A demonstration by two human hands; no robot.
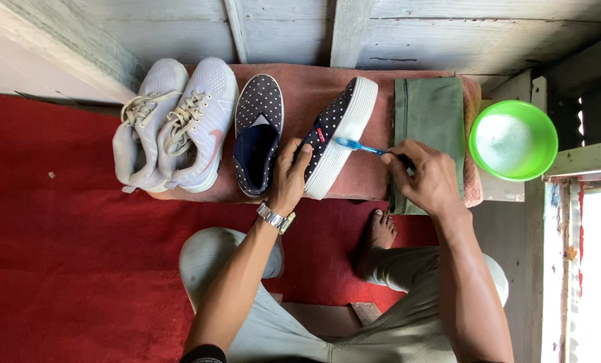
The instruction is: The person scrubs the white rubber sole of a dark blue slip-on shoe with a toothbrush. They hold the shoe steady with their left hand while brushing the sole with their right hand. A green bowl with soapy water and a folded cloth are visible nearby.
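Note:
My left hand [289,176] grips a dark blue slip-on shoe with white dots [337,131], tipped on its side so its white sole faces right. My right hand [423,176] holds a blue toothbrush [358,145], whose bristled head touches the white sole. The matching second dotted shoe [258,131] lies flat just left of my left hand. Both rest on a reddish towel [314,87].
A pair of pale grey laced sneakers [173,128] lies at the towel's left end. A folded green cloth [429,111] sits under my right hand. A green bowl with white foamy liquid [513,140] stands to the right. My bare foot [381,230] rests on the red carpet [78,255].

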